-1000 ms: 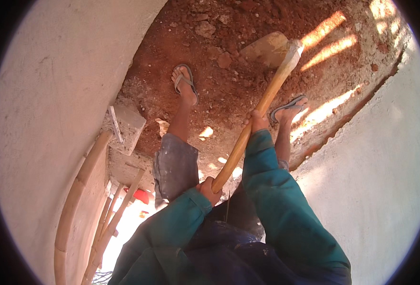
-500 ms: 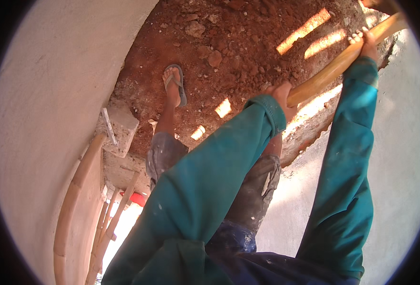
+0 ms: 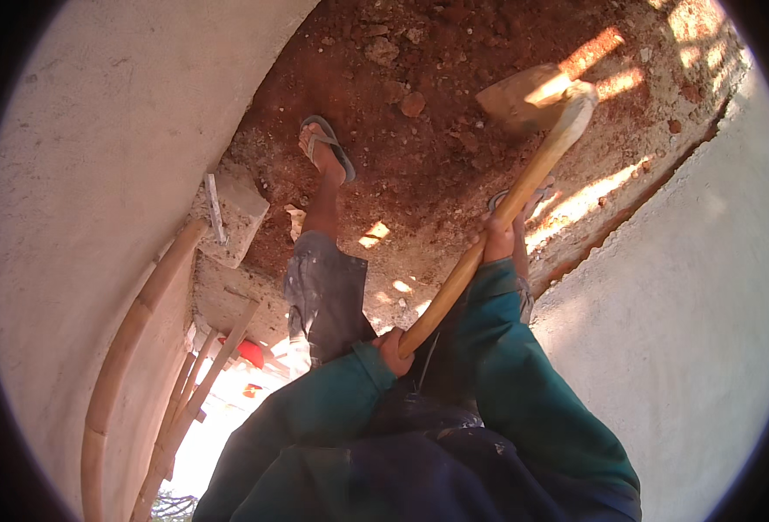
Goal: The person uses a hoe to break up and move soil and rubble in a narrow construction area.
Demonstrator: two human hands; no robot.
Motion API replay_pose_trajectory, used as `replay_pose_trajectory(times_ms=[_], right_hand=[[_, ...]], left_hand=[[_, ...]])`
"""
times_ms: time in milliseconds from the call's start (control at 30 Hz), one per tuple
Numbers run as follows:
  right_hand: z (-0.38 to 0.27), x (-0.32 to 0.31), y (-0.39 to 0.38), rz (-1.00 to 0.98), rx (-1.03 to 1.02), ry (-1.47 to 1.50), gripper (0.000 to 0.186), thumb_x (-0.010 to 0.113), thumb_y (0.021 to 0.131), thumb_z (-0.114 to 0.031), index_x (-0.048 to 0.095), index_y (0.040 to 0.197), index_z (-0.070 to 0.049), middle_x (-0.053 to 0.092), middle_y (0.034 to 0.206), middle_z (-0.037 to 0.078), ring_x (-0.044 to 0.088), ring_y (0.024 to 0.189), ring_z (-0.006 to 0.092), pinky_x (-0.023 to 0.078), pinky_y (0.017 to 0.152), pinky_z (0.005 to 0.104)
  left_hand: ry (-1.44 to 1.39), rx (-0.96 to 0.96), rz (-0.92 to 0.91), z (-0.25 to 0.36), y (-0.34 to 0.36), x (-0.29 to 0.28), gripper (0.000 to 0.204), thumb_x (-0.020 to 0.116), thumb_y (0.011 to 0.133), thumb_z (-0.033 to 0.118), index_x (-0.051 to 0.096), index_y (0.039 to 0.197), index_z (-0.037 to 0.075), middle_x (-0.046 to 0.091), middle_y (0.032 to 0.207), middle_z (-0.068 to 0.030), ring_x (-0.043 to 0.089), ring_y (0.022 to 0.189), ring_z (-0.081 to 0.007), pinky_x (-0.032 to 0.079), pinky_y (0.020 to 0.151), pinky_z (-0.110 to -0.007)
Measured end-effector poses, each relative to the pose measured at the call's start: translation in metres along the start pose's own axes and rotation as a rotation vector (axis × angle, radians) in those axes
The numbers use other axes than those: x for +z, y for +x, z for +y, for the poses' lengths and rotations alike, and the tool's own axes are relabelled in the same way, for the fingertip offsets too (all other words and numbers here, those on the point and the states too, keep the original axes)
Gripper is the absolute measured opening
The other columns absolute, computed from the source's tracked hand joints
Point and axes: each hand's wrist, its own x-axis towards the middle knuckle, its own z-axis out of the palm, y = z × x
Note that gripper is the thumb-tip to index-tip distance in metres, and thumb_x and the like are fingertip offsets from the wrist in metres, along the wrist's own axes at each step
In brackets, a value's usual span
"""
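Observation:
Both my hands hold the wooden handle (image 3: 449, 292) of a hoe that slants from my lap up to the right. My left hand (image 3: 392, 352) is closed round its lower end; my right hand (image 3: 497, 237) grips it higher up. The broad flat blade (image 3: 510, 103) lies at or just over the reddish dirt (image 3: 362, 96), partly in sunlight. My left sandalled foot (image 3: 323, 148) rests on the dirt left of the handle, and my right foot is mostly hidden behind the handle and hand.
Pale plastered walls (image 3: 71, 174) (image 3: 680, 287) flank me on both sides. A rough concrete block (image 3: 240, 233) juts out at the left, with several bamboo poles (image 3: 127, 335) below it. A small red object (image 3: 249, 352) shows beyond the poles. A narrow groove runs along the right wall's foot.
Half a second ago the hoe was swung up to the upper right with both arms extended. It has come back down, blade toward the dirt, and my hands have moved back toward my body.

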Motion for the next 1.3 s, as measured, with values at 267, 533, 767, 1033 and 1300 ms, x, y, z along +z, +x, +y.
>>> replay_pose_trajectory(times_ms=[267,533,767,1033,1300], right_hand=[[-0.301,0.07,0.078,0.028,-0.716,-0.061,0.012,0.054,0.079,-0.014,0.046,0.08,-0.004,0.042,0.061,0.004,0.042,0.048,0.0137,0.041,0.044,0.0279],[-0.151,0.033,0.175,0.431,-0.5,-0.471,0.018,0.059,0.076,-0.017,0.056,0.084,-0.001,0.057,0.065,0.007,0.056,0.051,0.0184,0.047,0.05,0.033],[0.025,0.063,0.061,0.27,-0.111,-0.232,0.017,0.055,0.07,-0.008,0.044,0.082,-0.002,0.05,0.057,0.009,0.049,0.037,0.0196,0.042,0.034,0.0323],[-0.226,0.056,0.082,0.037,-0.753,-0.25,0.017,0.057,0.074,-0.013,0.048,0.081,-0.001,0.048,0.055,0.008,0.05,0.042,0.0184,0.044,0.039,0.0311],[-0.365,0.04,0.162,0.218,-0.76,-0.448,0.018,0.059,0.079,-0.017,0.047,0.087,-0.005,0.049,0.061,0.002,0.046,0.047,0.0115,0.043,0.046,0.0221]], left_hand=[[-0.151,0.694,0.097,0.18,0.238,-0.011,0.026,0.066,0.069,0.015,0.054,0.09,0.006,0.06,0.075,-0.0205,0.06,0.075,-0.0391,0.048,0.061,-0.043],[-0.056,0.205,-0.108,0.071,0.254,0.0,0.031,0.066,0.069,0.017,0.054,0.095,0.005,0.062,0.082,-0.0189,0.062,0.079,-0.0343,0.049,0.064,-0.039],[0.147,-0.048,0.046,-0.071,0.098,-0.017,0.024,0.065,0.066,0.02,0.056,0.087,0.011,0.062,0.076,-0.0161,0.059,0.073,-0.0389,0.049,0.064,-0.046],[-0.045,0.571,0.106,0.114,0.235,0.019,0.03,0.069,0.068,0.02,0.057,0.094,0.008,0.062,0.075,-0.0165,0.06,0.071,-0.0389,0.049,0.061,-0.045],[-0.163,0.466,0.08,0.267,0.31,0.048,0.034,0.068,0.071,0.032,0.054,0.086,0.005,0.061,0.078,-0.0207,0.059,0.075,-0.0403,0.047,0.061,-0.045]])
